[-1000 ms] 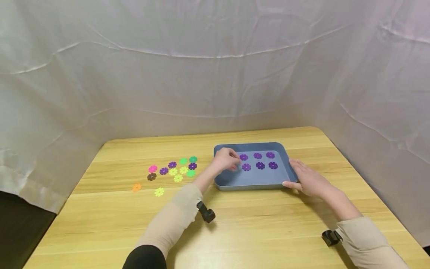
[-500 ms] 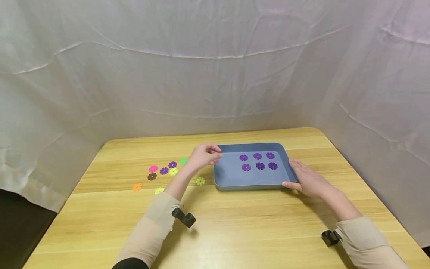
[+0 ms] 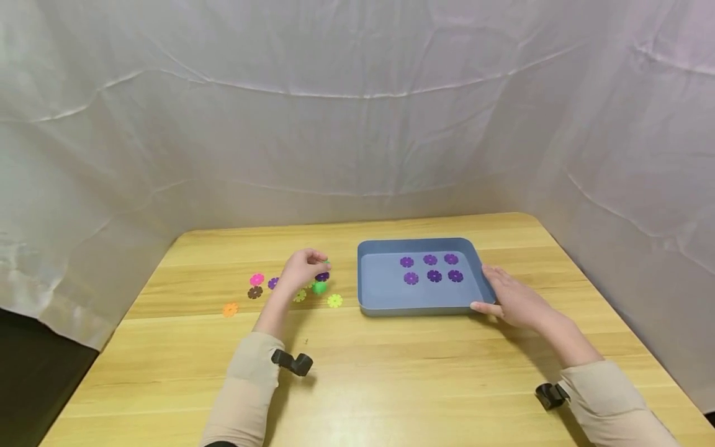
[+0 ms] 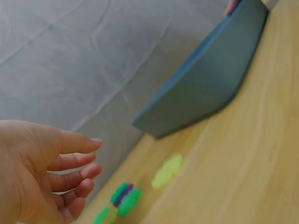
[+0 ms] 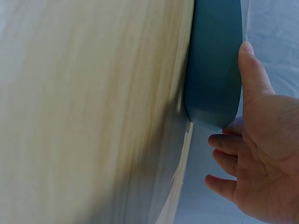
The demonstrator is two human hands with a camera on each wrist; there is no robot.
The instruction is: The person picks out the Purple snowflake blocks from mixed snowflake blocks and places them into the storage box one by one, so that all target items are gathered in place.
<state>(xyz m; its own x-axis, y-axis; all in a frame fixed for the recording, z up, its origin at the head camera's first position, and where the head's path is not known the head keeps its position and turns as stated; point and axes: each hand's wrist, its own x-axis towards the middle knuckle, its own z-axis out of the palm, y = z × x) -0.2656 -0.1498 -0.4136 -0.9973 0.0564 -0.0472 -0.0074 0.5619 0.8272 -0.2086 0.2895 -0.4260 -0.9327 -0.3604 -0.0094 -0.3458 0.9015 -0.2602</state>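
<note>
In the left wrist view, what was hidden from above was shown: on the left hand, the thumb was held apart from the loosely bent fingers, and nothing was gripped between them. In the head view the palm was turned from sight, but the hand was seen to be poised over loose discs, with a purple disc just by the thumb tip, a green disc (somewhat blurred) on its near side, and a yellow disc to the right of the fingers. A pink disc, a brown disc and an orange disc were seen to the left of them.

By the right hand, a blue-grey tray was touched at its near right corner. In the right wrist view, the right thumb was laid straight at the rim, and the lower fingers were spread. Only in the head view was the tray's floor shown, with six purple discs in two rows, left of those fingers.
</note>
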